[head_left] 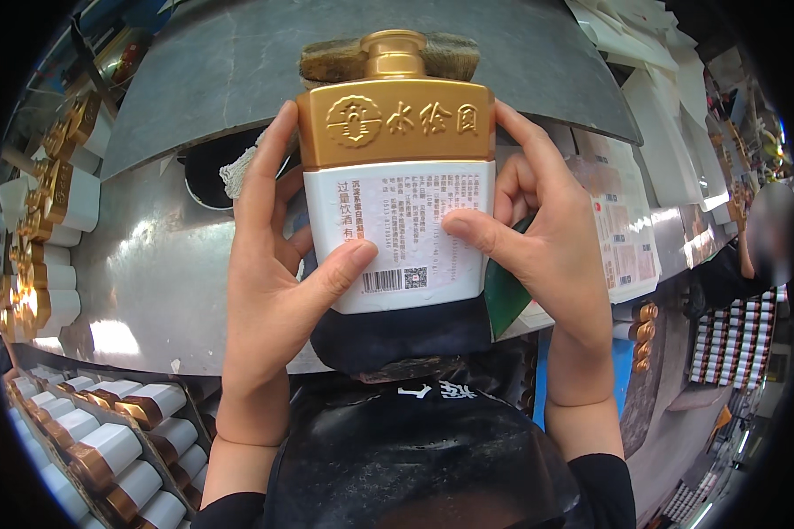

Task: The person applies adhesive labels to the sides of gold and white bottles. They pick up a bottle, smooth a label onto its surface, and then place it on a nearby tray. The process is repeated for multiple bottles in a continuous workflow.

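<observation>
A flat-sided bottle point(397, 154) with a gold neck and shoulder and a white body lies tilted in front of me, between both palms. My left hand point(278, 256) grips its left side, the thumb pressed on the lower part of the printed label point(401, 229). On the right edge my right hand point(551, 229) is closed too, its thumb on the label's right part. A stiff green piece point(507, 295) shows below the right palm; whether that hand holds it I cannot tell. Under the bottle's base is a dark pad point(397, 339), and a worn wooden block point(454, 60) lies behind the neck.
A black bowl point(205, 181) with a white cloth point(236, 172) stands left. Printed label sheets point(626, 238) lie right on the metal table point(212, 84). Similar bottles point(57, 207) line the left side, and several fill a crate point(172, 450). Another person point(728, 273) is at far right.
</observation>
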Action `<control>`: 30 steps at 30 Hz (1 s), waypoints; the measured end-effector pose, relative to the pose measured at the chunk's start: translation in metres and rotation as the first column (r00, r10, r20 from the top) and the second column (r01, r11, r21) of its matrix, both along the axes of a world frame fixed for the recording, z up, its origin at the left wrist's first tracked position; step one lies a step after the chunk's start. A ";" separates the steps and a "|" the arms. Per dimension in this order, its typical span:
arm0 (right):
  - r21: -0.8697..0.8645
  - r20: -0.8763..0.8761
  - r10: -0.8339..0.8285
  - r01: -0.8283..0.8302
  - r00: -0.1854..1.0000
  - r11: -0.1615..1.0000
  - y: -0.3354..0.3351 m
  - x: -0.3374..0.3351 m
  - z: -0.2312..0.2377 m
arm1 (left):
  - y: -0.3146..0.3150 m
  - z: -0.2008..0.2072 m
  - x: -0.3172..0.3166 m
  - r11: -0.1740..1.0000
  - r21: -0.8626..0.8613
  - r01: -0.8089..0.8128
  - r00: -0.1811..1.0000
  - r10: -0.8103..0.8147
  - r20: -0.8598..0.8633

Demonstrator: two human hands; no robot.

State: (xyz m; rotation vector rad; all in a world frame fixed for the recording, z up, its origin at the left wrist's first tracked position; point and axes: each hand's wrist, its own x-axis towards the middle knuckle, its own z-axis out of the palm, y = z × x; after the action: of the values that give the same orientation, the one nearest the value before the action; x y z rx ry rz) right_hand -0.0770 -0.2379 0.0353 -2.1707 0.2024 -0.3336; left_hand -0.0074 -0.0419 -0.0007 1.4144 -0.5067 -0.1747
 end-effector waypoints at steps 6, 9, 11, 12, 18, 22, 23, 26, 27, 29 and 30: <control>-0.017 -0.012 0.002 -0.002 1.000 1.000 0.002 0.001 0.001 | 0.006 -0.004 0.004 0.998 0.011 0.054 0.997 -0.054 0.059; 0.143 -0.023 0.001 0.002 1.000 0.990 -0.001 -0.002 0.003 | 0.009 -0.001 0.009 0.992 -0.099 0.081 0.995 -0.086 -0.055; 0.172 0.007 -0.009 0.008 1.000 0.985 -0.004 0.000 0.001 | 0.009 0.001 0.011 0.995 -0.086 0.052 0.998 -0.054 -0.016; 0.186 0.019 -0.015 0.011 1.000 0.983 -0.005 0.001 -0.001 | 0.007 0.001 0.012 0.996 -0.082 0.038 0.999 -0.038 0.002; 0.176 -0.003 -0.014 0.015 1.000 0.984 -0.001 0.002 0.001 | -0.002 0.004 0.012 0.999 -0.043 0.020 0.999 -0.018 0.042; 0.168 -0.014 -0.019 0.021 1.000 0.986 0.000 0.003 0.002 | -0.005 0.002 0.012 0.999 -0.045 -0.009 0.999 0.011 0.049; 0.168 -0.014 -0.019 0.021 1.000 0.985 0.000 0.003 0.002 | -0.006 0.002 0.011 0.999 -0.051 -0.013 0.999 0.016 0.047; 0.145 -0.015 -0.023 0.025 1.000 0.989 -0.001 0.002 0.002 | -0.005 0.003 0.011 0.999 -0.041 0.000 0.999 0.001 0.042; 0.148 -0.020 -0.022 0.025 1.000 0.989 0.000 0.001 0.002 | -0.005 0.003 0.011 0.999 -0.037 0.001 0.999 0.000 0.042; 0.154 -0.032 -0.021 0.026 0.999 0.988 0.000 0.001 0.003 | -0.004 0.002 0.011 1.000 -0.029 0.003 0.999 -0.002 0.043; 0.174 -0.030 -0.007 0.012 1.000 0.985 0.000 0.001 0.003 | -0.004 0.003 0.010 0.998 -0.053 0.031 0.999 -0.029 0.024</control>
State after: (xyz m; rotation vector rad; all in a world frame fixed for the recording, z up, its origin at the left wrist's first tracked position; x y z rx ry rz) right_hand -0.0760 -0.2382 0.0382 -2.0032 0.2492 -0.2790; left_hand 0.0030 -0.0458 0.0022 1.3583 -0.5482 -0.1678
